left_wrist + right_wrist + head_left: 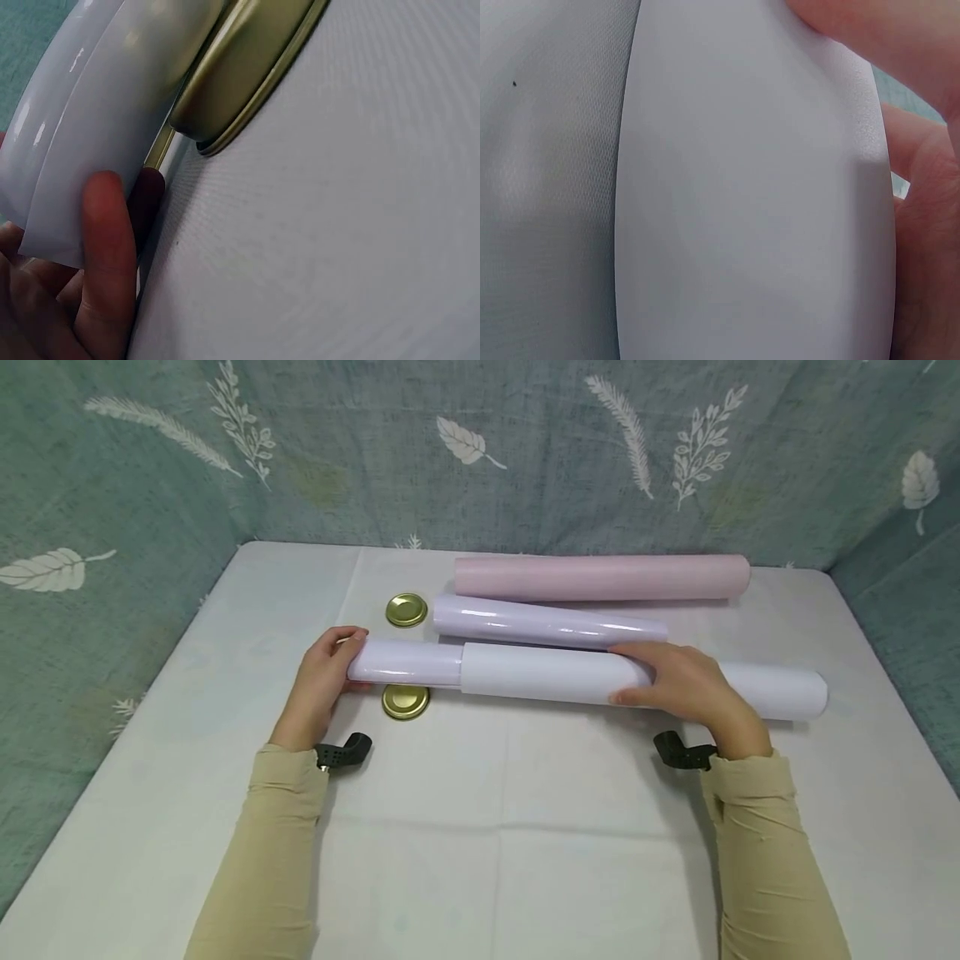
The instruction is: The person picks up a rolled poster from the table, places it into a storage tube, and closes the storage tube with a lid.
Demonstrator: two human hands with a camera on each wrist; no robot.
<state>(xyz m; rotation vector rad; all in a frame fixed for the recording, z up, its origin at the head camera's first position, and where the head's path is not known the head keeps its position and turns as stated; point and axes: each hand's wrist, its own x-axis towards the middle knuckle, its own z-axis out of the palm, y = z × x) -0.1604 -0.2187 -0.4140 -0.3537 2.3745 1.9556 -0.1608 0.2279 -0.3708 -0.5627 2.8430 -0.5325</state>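
My left hand [318, 681] holds the left end of a glossy pale lilac paper roll [408, 663], thumb in front and fingers behind. The right part of that roll is hidden inside a thicker matte white paper roll [543, 672]. My right hand [686, 681] grips the white roll right of its middle, its fingers and thumb around it. In the left wrist view a thumb [109, 225] presses the glossy sheet, whose edge shows. The right wrist view is mostly filled by the white roll [750, 195], with fingers at its right side.
Behind lie another glossy lilac roll [551, 623] and a longer pink roll [600, 578]. One gold jar lid [406, 610] is left of them; another gold lid [406, 702] lies at the held roll's front edge. Patterned green cloth [525, 468] surrounds the white-covered table [495, 860].
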